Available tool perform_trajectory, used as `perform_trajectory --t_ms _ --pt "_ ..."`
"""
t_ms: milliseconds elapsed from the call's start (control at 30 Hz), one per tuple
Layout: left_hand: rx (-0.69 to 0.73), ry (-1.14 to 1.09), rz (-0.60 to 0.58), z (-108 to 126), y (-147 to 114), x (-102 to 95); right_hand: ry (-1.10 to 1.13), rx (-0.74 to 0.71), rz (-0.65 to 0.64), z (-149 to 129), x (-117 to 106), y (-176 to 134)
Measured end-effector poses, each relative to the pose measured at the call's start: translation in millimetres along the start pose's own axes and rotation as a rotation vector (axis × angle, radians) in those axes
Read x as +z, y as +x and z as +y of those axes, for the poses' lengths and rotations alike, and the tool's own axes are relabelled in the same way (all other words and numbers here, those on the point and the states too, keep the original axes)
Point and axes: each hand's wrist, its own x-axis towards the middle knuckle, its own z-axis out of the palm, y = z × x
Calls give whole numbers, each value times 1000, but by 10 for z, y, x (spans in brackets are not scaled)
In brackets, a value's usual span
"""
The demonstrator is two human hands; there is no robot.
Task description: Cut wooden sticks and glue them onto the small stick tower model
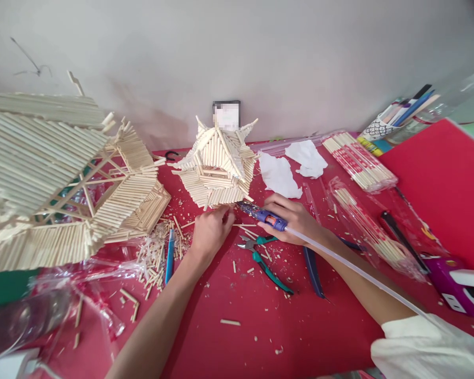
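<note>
My right hand (294, 217) is wrapped around a blue hot glue gun (275, 220), with a long translucent glue stick (339, 256) trailing from its back. The gun's dark, crusted nozzle points at the lower front edge of a small pavilion model (219, 158) made of wooden sticks. At that same edge is my left hand (211, 231), its fingers pinched together; whatever they grip is hidden. Green-handled cutting pliers (266, 266) lie open just below the right hand. A dark blue-handled tool (313, 271) is partly covered by the right forearm.
A larger stick building (39, 158) fills the left side. Stick offcuts (154, 263) and a blue pen-like tool (169, 257) lie before it. White tissues (280, 175), wrapped chopstick packs (359, 160), a pen cup (383, 126) and a purple box (454, 287) are on the right.
</note>
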Motion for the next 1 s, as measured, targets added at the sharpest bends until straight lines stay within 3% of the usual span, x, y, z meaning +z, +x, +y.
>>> perform_trajectory --t_ms 200,567,800,1000 --pt "-8 1 -13 20 -1 -19 -144 -88 -8 34 20 -18" --pt "-37 83 -33 38 -7 -45 -308 -99 5 25 72 24" --pt "-42 134 -46 19 -7 -46 -281 5 23 19 117 32" --pt "-40 137 -49 21 -7 -55 -277 3 49 12 128 48"
